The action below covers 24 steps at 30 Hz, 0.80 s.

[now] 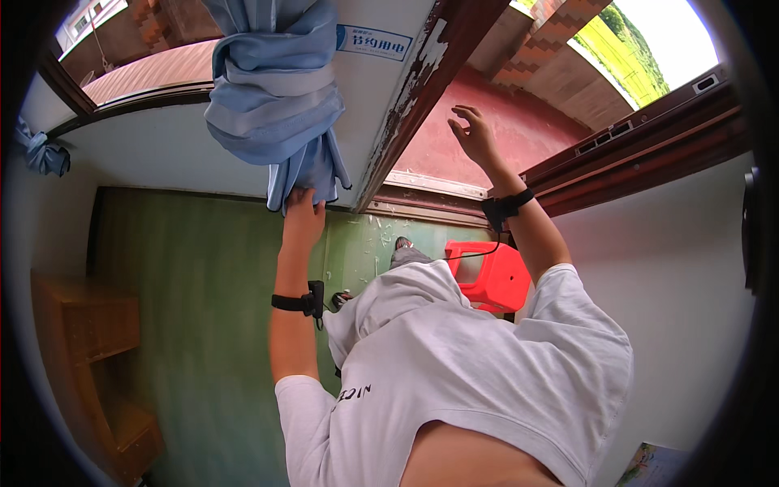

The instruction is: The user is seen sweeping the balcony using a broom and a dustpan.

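A blue and pale grey curtain (277, 91), bunched and knotted, hangs at the top centre against the white wall. My left hand (306, 213) is at the lower end of the curtain; some of its fingers are hidden by the cloth, and the fabric seems pinched in them. To the right, my right hand (471, 131) is raised in front of the doorway, its fingers curled apart with nothing between them. A black strap with a small device is on each forearm.
A red plastic stool (502, 277) stands on the green floor beside my legs. White flakes lie near the metal door sill (426, 213). The brown door frame (420, 85) has peeling paint. A wooden cabinet (97, 325) is at the left, and another tied curtain (45, 152) hangs at the far left.
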### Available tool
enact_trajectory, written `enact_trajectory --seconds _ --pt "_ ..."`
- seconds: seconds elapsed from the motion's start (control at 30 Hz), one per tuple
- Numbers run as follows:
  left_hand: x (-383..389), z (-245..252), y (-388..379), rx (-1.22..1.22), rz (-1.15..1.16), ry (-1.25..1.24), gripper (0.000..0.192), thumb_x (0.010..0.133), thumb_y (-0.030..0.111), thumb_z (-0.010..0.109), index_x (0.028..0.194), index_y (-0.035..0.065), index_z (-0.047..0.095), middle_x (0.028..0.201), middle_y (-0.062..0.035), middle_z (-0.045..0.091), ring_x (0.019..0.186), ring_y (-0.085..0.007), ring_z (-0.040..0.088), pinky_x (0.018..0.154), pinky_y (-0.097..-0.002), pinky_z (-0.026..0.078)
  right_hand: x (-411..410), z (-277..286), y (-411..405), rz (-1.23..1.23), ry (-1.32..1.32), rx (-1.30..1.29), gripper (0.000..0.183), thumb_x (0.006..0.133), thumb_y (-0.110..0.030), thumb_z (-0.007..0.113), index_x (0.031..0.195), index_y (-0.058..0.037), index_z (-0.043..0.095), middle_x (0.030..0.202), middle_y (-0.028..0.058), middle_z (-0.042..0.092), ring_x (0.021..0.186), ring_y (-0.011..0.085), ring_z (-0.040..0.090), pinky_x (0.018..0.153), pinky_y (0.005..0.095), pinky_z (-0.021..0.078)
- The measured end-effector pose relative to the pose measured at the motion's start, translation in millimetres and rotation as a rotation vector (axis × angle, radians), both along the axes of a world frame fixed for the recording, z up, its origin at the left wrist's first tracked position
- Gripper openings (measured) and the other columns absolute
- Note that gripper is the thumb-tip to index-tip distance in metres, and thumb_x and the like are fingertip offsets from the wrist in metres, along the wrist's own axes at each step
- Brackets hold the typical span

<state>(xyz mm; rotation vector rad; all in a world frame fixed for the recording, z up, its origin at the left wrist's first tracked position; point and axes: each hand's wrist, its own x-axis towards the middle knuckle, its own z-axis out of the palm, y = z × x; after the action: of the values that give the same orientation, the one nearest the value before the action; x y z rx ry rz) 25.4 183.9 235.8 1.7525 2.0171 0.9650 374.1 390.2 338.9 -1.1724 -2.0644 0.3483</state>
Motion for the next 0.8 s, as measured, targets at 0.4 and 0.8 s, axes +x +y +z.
enact_trajectory --seconds 0.4,0.8 --pt "5 -32 11 0.147 -0.025 -0.068 0.031 0.085 0.014 0.066 0.112 0.002 0.056 0.121 -0.0219 0.049 0.114 -0.0416 0.047 0.095 -0.0465 0.042 -86 183 -50 -0.026 -0.4 0.68 0.056 0.081 -0.005 0.061 0.135 -0.0001 0.047 0.147 0.0154 0.037 0.136 0.033 0.035 0.111 0.044 0.032" --pt "8 -26 4 0.23 0.003 -0.062 0.035 0.082 0.009 0.067 0.113 0.0 0.052 0.124 -0.026 0.046 0.114 -0.045 0.046 0.092 -0.0515 0.042 -98 132 -57 0.148 -0.993 0.404 0.057 0.084 -0.014 0.062 0.137 -0.0031 0.046 0.15 0.0161 0.035 0.14 0.0267 0.032 0.116 0.0459 0.024"
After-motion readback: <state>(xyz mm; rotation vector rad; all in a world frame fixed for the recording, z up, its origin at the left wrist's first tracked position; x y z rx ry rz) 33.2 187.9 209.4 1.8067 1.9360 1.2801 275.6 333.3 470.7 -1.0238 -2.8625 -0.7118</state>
